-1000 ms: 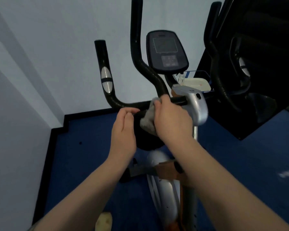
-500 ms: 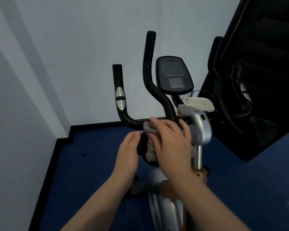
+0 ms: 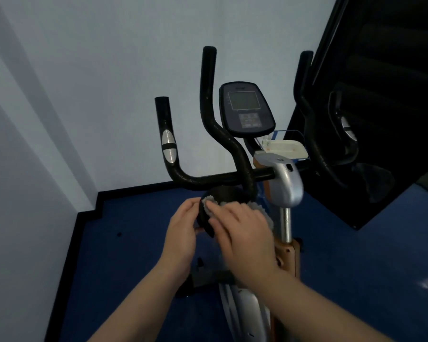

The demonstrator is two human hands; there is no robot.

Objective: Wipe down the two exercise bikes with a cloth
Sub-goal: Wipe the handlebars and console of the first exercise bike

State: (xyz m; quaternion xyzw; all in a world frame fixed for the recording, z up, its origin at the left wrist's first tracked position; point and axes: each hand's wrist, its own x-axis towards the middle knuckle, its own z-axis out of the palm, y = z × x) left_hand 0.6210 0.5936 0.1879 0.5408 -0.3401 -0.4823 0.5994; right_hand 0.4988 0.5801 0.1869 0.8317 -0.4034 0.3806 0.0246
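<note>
The right hand lies flat, palm down and fingers spread, pressing a grey cloth onto the top of a round black knob that sits just under the handlebar of the exercise bike. The left hand cups the knob's left side, fingers curled against its edge, seemingly to steady it. Both forearms reach up from the bottom of the view and converge on the knob, the right wrist bent a little downward. The step in hand looks like wiping this knob, a small part of the first bike; the handlebar tubes, the console above and the silver post cover are bare of cloth now. The next move probably calls for sweeping the cloth around the knob's rim, then shifting the grip to carry it on to another part. A second dark handlebar stands at the right against a black panel; whether it belongs to the other bike or is a reflection, I cannot tell.
</note>
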